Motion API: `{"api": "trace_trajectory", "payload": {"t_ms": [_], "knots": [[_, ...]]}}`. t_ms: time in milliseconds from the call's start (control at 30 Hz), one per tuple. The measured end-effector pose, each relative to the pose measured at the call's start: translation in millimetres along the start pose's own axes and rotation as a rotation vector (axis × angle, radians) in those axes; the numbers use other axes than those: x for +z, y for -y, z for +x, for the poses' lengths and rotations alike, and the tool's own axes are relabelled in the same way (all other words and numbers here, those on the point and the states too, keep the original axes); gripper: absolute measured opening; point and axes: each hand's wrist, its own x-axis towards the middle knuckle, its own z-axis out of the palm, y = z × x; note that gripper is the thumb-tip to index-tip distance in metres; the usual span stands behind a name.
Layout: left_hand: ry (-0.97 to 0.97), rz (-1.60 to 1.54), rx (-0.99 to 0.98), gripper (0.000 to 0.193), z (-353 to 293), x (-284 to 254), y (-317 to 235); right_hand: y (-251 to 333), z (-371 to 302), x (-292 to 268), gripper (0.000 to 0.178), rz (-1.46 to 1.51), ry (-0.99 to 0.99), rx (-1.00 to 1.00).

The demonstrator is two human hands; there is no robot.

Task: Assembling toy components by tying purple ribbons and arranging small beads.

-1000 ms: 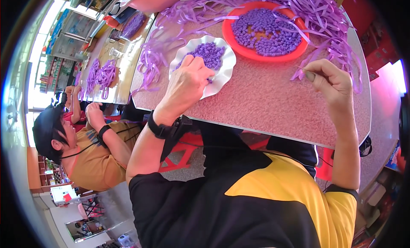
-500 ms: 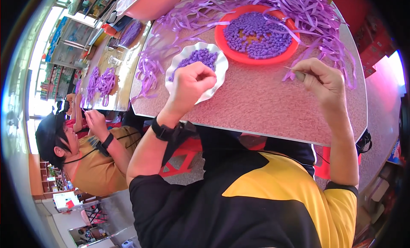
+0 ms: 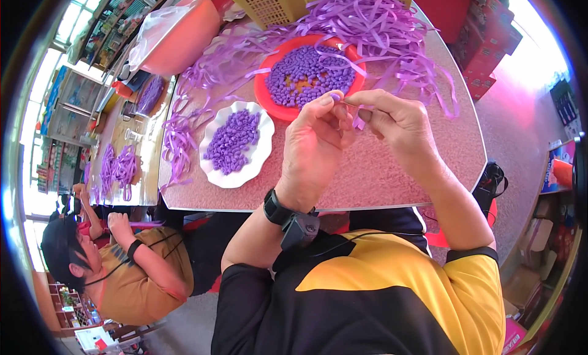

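My two hands meet above the near rim of a red plate (image 3: 264, 97) full of purple beads (image 3: 306, 73). Between the thumb and forefinger of my left hand (image 3: 315, 141) is a small purple bead (image 3: 335, 97). My right hand (image 3: 398, 122) pinches a thin needle (image 3: 349, 103), its tip close against the bead. Whether the needle has entered the bead is too small to tell. A bit of purple ribbon (image 3: 359, 123) shows below the right fingers. Left of my hands, a white scalloped dish (image 3: 260, 148) holds more purple beads (image 3: 233, 141).
Purple ribbons (image 3: 367, 24) heap across the back of the pink table (image 3: 380, 177). Behind them is a yellow basket (image 3: 269, 9), with a pink basin (image 3: 184, 43) to its left. At left, a co-worker (image 3: 141, 269) sits by another table (image 3: 144, 153) with ribbon bundles.
My left hand has moved right from over the white dish, and my right hand has moved left to meet it. The view has shifted; the co-worker's hands now hold a purple strip.
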Motion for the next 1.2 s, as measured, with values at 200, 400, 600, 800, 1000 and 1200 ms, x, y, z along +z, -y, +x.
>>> {"api": "trace_trajectory", "payload": {"t_ms": [200, 400, 600, 800, 1000, 1200], "knots": [[-0.044, -0.015, 0.002, 0.018, 0, 2, 4, 3, 0, -2, 0.024, -0.014, -0.003, 0.040], [-0.046, 0.025, 0.032, 0.018, -1, -3, 7, -1, 1, -3, 0.017, -0.073, -0.019, 0.055], [-0.063, 0.012, 0.072, 0.019, -4, 0, 9, -2, 0, -3, 0.013, -0.117, -0.027, 0.061], [-0.041, 0.060, 0.102, 0.021, -4, -2, 12, 0, -1, -3, 0.014, -0.151, -0.040, 0.037], [-0.112, 0.150, 0.143, 0.020, -8, 3, 30, -2, -3, 0, 0.024, -0.111, -0.041, 0.016], [-0.164, 0.400, 0.029, 0.020, -8, 15, 1, 6, 5, -14, 0.031, -0.059, -0.018, -0.066]]}}
